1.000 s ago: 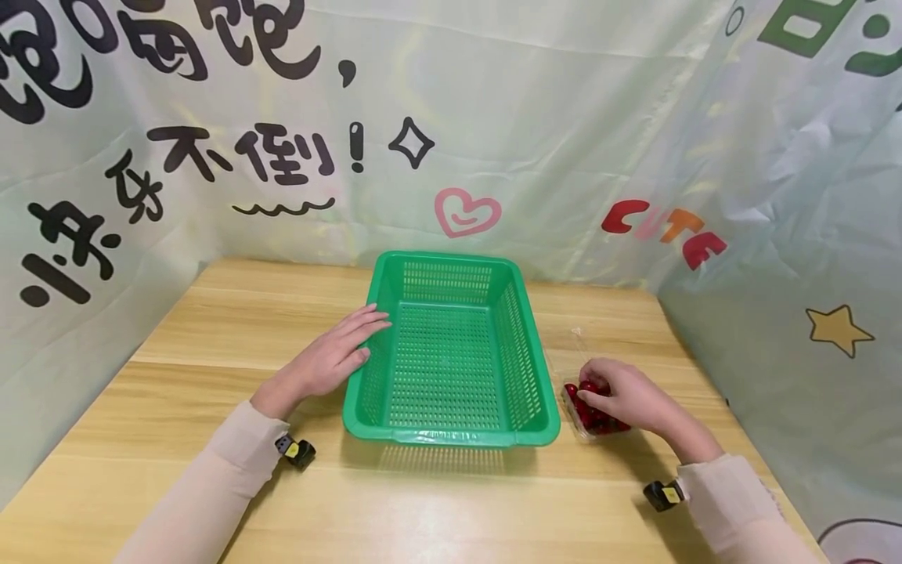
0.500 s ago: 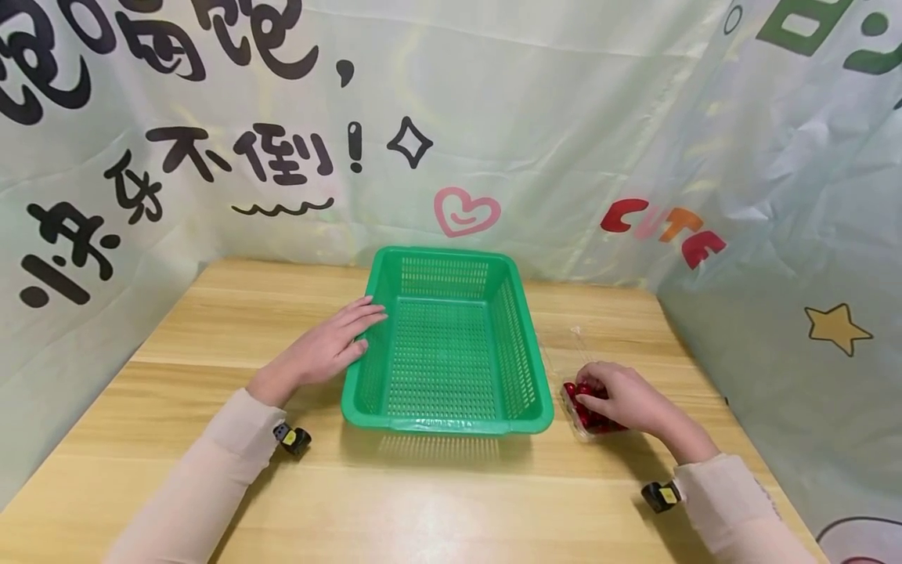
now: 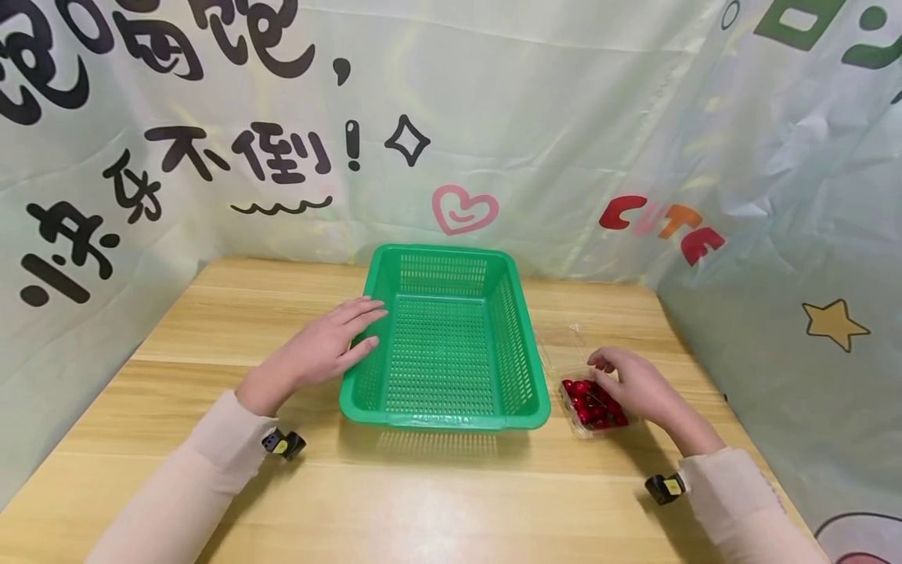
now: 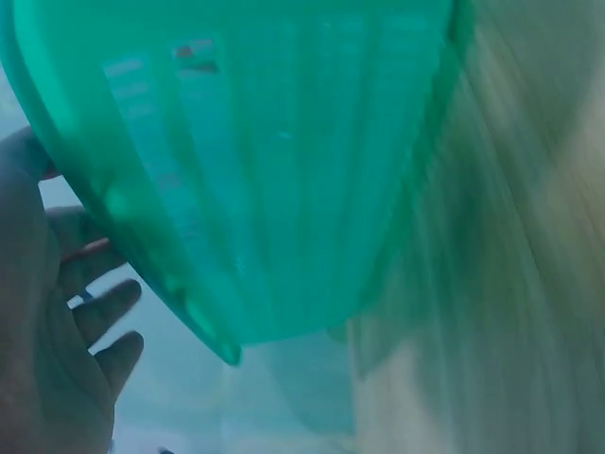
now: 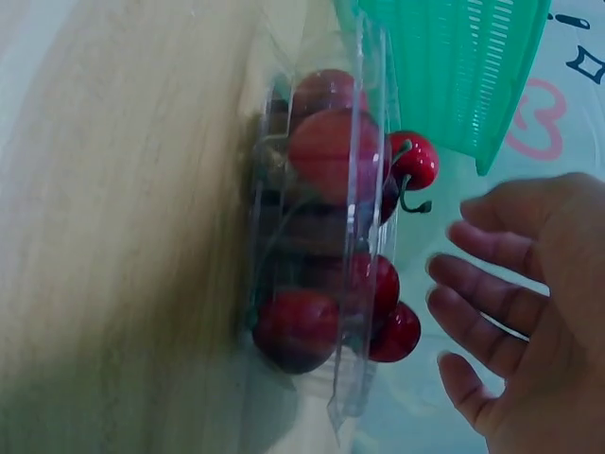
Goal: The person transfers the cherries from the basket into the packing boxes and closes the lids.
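A green plastic basket (image 3: 445, 423) stands mid-table, its bare perforated floor showing. My left hand (image 3: 317, 348) lies at the basket's left rim, straight fingers reaching over it; the left wrist view shows the fingers (image 4: 109, 312) spread along the rim. To the right of the basket is a clear plastic box (image 3: 582, 429) of red cherries (image 3: 595, 407), some with stems. Close over the box's far right part hovers my right hand (image 3: 637, 388). In the right wrist view its loosely bent fingers (image 5: 482, 293) are apart from the cherries, with nothing between them.
The box's clear lid (image 3: 560, 345) lies folded back behind it, close to the basket's right side. A printed cloth (image 3: 550, 141) hangs behind the wooden table (image 3: 423, 501) and along both sides.
My right hand has come up off the cherries, its fingers loosening, uncovering more of them. The basket has shifted slightly away from me. My left thumb has spread a little from the fingers.
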Action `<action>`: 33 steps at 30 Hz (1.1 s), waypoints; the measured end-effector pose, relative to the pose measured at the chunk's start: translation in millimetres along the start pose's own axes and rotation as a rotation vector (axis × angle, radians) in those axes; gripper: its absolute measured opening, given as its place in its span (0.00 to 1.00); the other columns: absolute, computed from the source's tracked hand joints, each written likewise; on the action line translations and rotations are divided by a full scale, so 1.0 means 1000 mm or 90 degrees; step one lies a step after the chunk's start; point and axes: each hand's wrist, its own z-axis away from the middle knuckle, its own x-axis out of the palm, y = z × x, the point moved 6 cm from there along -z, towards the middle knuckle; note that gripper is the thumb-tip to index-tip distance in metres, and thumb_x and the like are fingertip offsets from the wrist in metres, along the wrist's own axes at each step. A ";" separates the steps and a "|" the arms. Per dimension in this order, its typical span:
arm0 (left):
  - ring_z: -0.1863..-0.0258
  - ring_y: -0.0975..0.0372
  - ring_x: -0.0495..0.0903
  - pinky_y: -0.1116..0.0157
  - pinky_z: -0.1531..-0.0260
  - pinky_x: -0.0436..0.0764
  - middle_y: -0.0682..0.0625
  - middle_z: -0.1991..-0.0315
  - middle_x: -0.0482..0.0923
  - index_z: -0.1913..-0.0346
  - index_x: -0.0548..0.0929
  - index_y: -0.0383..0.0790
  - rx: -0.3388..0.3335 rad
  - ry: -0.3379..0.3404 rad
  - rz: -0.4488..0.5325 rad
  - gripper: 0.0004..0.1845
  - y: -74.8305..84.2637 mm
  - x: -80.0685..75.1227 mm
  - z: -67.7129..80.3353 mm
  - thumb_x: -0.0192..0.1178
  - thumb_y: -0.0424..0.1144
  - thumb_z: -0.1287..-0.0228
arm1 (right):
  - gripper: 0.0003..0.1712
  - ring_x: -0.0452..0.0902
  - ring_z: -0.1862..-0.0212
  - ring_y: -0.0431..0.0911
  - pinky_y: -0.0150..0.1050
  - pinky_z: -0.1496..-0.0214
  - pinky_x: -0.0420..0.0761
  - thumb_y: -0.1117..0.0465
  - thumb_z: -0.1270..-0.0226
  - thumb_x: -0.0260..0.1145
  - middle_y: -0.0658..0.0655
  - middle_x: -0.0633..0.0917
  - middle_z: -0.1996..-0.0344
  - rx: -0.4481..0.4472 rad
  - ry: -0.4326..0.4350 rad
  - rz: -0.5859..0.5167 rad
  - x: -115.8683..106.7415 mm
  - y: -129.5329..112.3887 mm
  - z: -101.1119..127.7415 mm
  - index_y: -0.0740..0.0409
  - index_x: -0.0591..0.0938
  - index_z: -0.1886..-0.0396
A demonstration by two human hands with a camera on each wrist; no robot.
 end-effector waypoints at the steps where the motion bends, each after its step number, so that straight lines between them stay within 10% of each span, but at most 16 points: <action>1: 0.29 0.46 0.58 0.47 0.31 0.57 0.41 0.30 0.64 0.30 0.68 0.35 0.007 0.005 -0.006 0.27 0.006 -0.002 -0.001 0.53 0.46 0.26 | 0.08 0.79 0.58 0.55 0.55 0.57 0.78 0.65 0.31 0.63 0.57 0.83 0.63 0.013 0.005 -0.005 -0.001 0.003 0.000 0.64 0.81 0.56; 11: 0.30 0.48 0.62 0.49 0.30 0.58 0.42 0.32 0.67 0.31 0.69 0.35 0.075 0.009 -0.015 0.30 0.070 -0.004 -0.010 0.48 0.52 0.25 | 0.16 0.78 0.54 0.62 0.58 0.56 0.77 0.62 0.29 0.61 0.67 0.81 0.55 0.100 0.013 -0.053 -0.007 0.031 0.002 0.69 0.76 0.48; 19: 0.30 0.52 0.63 0.54 0.30 0.59 0.46 0.31 0.68 0.30 0.68 0.39 0.176 -0.095 -0.025 0.33 0.113 0.019 -0.011 0.45 0.59 0.26 | 0.22 0.80 0.58 0.62 0.57 0.57 0.80 0.65 0.30 0.61 0.72 0.80 0.55 0.108 -0.007 -0.084 0.001 0.048 0.004 0.73 0.73 0.41; 33: 0.36 0.55 0.71 0.58 0.32 0.63 0.51 0.40 0.77 0.37 0.77 0.40 0.248 -0.140 -0.069 0.25 0.123 0.032 -0.004 0.56 0.52 0.28 | 0.18 0.78 0.67 0.46 0.42 0.67 0.77 0.60 0.25 0.57 0.58 0.83 0.67 0.149 -0.052 -0.101 0.015 0.052 0.021 0.68 0.78 0.44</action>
